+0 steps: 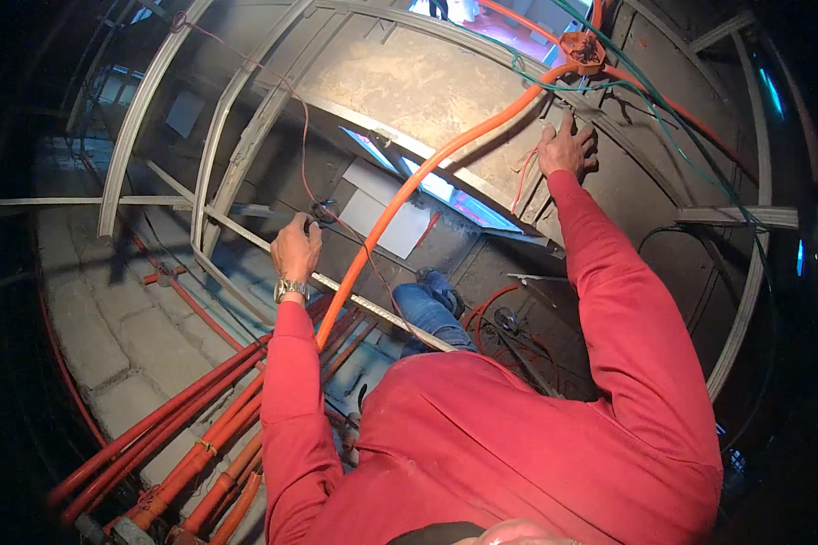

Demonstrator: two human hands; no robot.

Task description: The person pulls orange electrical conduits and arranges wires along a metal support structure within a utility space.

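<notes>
My left hand (297,247), with a metal watch at its wrist, is raised at left of centre. Its fingers are curled together; what they hold, if anything, cannot be made out. Close by its fingertips runs a thin red wire (305,136). Further right, my right hand (568,148) reaches up with fingers apart against the metal framing beside a brown board (400,86). An orange corrugated conduit (409,186) crosses between both hands and rises to an orange junction box (583,53). Green wires (645,86) hang near that box.
Metal studs (145,109) stand at the left and right. Several red and orange pipes (168,427) run along the block wall (86,341) at lower left. A white sheet (386,211) lies below the board. Red cable (486,304) coils on the floor near my leg (432,313).
</notes>
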